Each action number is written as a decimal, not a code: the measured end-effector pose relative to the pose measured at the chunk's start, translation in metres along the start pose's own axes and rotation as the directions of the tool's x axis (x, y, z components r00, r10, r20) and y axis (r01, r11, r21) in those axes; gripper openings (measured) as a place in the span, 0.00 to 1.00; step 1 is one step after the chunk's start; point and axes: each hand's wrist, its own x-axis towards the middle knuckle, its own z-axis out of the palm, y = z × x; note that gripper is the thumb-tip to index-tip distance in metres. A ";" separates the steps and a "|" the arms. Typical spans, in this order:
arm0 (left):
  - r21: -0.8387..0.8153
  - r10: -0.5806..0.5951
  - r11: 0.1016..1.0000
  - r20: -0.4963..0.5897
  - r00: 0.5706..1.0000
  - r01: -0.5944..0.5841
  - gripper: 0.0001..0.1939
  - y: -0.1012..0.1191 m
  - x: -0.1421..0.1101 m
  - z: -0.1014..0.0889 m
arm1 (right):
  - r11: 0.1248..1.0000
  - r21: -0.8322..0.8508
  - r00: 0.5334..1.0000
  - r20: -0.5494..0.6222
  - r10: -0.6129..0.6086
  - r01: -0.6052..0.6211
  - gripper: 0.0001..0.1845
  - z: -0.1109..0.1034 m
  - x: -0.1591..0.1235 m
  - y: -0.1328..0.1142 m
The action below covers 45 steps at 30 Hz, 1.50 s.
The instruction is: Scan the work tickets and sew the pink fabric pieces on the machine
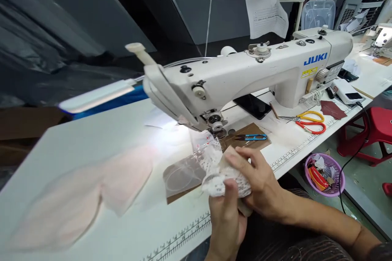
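Observation:
Both my hands are closed on a bunched piece of white lace fabric (214,185) at the front edge of the sewing table. My left hand (226,214) grips it from below, thumb on top. My right hand (260,175) pinches its upper right side, where a beige layer shows. The lace runs up to the needle area of a white sewing machine (235,75); whether the presser foot is down on it I cannot tell. Blue thread snips (251,137) lie just beyond my right hand on a brown board (260,130). Clear plastic (180,173) covers the board's left part.
Pale pink cut fabric (122,175) lies on the left of the table (137,232). Scissors (309,121), a black phone (252,106) and a dark red scrap (333,109) sit to the right. A purple basket (341,179) and a red stool (379,120) stand on the floor.

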 end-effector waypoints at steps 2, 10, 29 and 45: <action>0.026 0.083 0.996 -0.105 0.991 -0.080 0.25 0.003 0.006 0.013 | 0.996 -0.076 0.998 0.046 -0.046 0.050 0.34 -0.003 -0.005 -0.004; -0.123 -0.084 0.990 -0.164 0.983 0.064 0.27 0.018 0.015 0.022 | 0.988 0.136 0.963 0.249 -0.104 0.072 0.43 -0.043 -0.007 -0.017; -0.112 -0.070 0.991 0.035 0.997 0.074 0.26 0.017 0.019 0.021 | 0.815 -0.506 0.959 -0.167 0.228 -0.282 0.18 -0.098 0.003 0.074; -0.248 -0.188 0.939 0.207 0.960 0.237 0.21 0.013 0.008 0.008 | 0.986 0.025 0.952 0.256 -0.168 0.168 0.25 -0.049 0.002 -0.017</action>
